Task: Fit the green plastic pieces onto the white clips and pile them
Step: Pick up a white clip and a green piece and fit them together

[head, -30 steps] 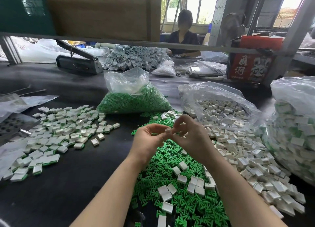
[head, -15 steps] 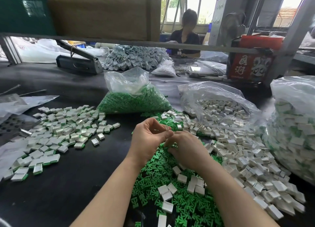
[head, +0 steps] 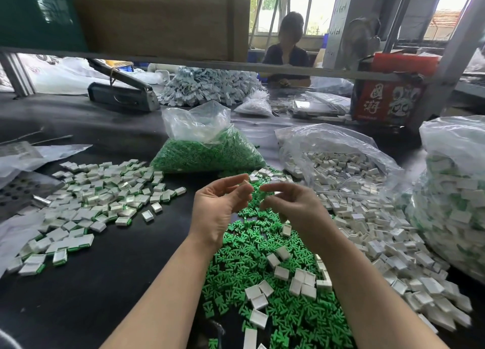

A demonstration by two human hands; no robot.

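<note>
Green pieces (head: 275,283) on black table (head: 91,283)

A dark worktop (head: 78,283) stretches far back under a grey metal crossbar (head: 288,69). Above it at far left hang a brown board (head: 157,18) and a green panel (head: 34,12). Daylight comes through barred windows (head: 315,5) at the far side, where a person in a dark top (head: 287,52) sits. A slanted grey post (head: 456,44) rises at the right beside a red printed box (head: 388,96).
</note>
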